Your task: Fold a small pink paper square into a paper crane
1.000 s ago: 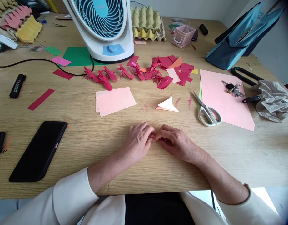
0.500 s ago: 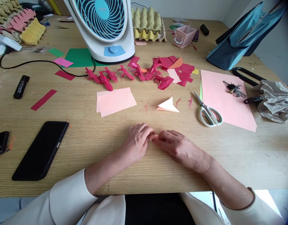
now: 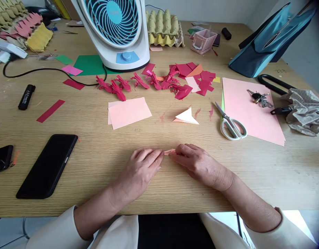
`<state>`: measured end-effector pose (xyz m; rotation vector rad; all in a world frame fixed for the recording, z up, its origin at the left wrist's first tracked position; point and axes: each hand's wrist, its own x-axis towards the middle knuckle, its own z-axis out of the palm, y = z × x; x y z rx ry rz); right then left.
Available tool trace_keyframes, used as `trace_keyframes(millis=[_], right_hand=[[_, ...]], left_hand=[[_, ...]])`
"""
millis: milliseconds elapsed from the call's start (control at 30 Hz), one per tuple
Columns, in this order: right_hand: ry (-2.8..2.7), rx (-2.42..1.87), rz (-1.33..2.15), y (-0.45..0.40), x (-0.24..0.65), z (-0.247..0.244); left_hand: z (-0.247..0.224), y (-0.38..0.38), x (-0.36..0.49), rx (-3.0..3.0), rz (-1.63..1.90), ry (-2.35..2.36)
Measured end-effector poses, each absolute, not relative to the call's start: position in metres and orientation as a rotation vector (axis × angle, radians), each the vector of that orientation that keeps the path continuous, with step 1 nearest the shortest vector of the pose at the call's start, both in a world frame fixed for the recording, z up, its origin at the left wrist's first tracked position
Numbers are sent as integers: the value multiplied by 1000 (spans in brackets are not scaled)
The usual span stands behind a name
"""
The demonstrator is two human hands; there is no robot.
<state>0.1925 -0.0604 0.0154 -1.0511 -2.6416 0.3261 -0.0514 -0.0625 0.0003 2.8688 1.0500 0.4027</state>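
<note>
A small folded piece of pink paper (image 3: 170, 151) lies on the table between my two hands, mostly covered on its right side. My right hand (image 3: 198, 164) pinches that right end with curled thumb and fingers. On the other side, my left hand (image 3: 142, 167) rests flat with fingers stretched out, its fingertips at the paper's left tip. Just beyond the hands sits a folded, pointed pale pink paper (image 3: 187, 116). Farther left, pale pink paper rectangles (image 3: 130, 113) overlap in a small stack.
White-handled scissors (image 3: 232, 128) lie partly on large pink sheets (image 3: 249, 110), where keys (image 3: 260, 99) rest. Red folded paper pieces (image 3: 151, 80) spread before a fan (image 3: 125, 57). A black phone (image 3: 47, 166) lies left; a blue bag (image 3: 263, 45) stands at the back right.
My left hand has shifted left and flattened, its fingers going from a curled grip on the paper to stretched out. The right hand stays in place on the folded paper.
</note>
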Motion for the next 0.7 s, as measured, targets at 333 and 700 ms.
trace_keyframes(millis=[333, 700], right_hand=[[-2755, -1027, 224, -62, 190, 15], [-2739, -1018, 111, -62, 186, 9]], left_hand=[[2, -68, -49, 2889, 287, 1118], [6, -78, -44, 2865, 192, 1248]])
